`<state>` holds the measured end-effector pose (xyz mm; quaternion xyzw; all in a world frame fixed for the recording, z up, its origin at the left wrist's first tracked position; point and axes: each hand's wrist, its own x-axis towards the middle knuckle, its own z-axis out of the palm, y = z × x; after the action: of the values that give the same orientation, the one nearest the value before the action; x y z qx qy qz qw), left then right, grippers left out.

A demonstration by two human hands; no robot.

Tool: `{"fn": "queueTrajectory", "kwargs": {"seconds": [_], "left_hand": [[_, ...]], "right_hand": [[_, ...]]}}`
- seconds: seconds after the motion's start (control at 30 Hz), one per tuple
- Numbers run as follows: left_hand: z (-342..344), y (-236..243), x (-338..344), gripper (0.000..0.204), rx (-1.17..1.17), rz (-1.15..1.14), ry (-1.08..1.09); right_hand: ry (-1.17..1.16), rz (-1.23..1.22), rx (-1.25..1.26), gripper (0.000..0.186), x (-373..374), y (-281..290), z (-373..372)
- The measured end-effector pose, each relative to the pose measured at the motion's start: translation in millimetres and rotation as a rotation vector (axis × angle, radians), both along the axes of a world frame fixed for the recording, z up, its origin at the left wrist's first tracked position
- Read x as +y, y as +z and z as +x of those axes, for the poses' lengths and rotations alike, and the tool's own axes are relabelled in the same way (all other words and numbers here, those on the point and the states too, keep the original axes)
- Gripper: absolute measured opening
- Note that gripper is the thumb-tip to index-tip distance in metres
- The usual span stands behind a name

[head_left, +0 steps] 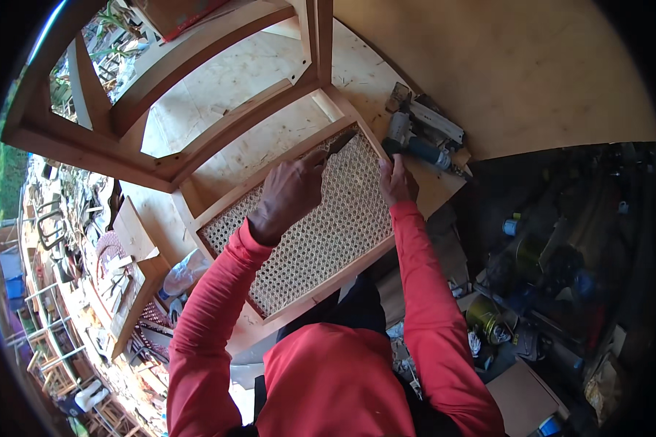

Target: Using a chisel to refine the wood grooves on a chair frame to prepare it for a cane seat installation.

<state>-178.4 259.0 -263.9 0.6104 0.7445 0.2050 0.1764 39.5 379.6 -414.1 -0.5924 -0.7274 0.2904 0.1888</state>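
Observation:
My left hand [288,193], in a red sleeve, is closed round a tool with a dark, flat blade [342,142] that lies over the upper part of a woven cane panel [313,240]. The cane sits inside a pale wooden frame [259,171]. My right hand [397,182] grips the right side of that frame, its fingers near the upper corner. Just beyond it a pneumatic nail gun [402,138] lies on the plywood worktop [219,65].
An open wooden chair frame [226,120] stands at the upper left. A large board [517,65] fills the upper right. Scrap wood [120,273] crowds the left, beside a plastic bag [182,273]. Tins [488,320] and dark clutter lie below on the right.

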Motion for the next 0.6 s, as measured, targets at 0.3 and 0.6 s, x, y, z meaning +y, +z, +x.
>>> {"fn": "queueTrajectory", "kwargs": {"seconds": [0.3, 0.6], "left_hand": [[-63, 40, -78, 0.023, 0.089, -0.163, -0.079], [-42, 0, -110, 0.037, -0.156, -0.031, 0.07]], "right_hand": [[0.01, -0.014, 0.071, 0.045, 5, -10, 6], [0.016, 0.24, 0.043, 0.044, 0, -20, 0]]}}
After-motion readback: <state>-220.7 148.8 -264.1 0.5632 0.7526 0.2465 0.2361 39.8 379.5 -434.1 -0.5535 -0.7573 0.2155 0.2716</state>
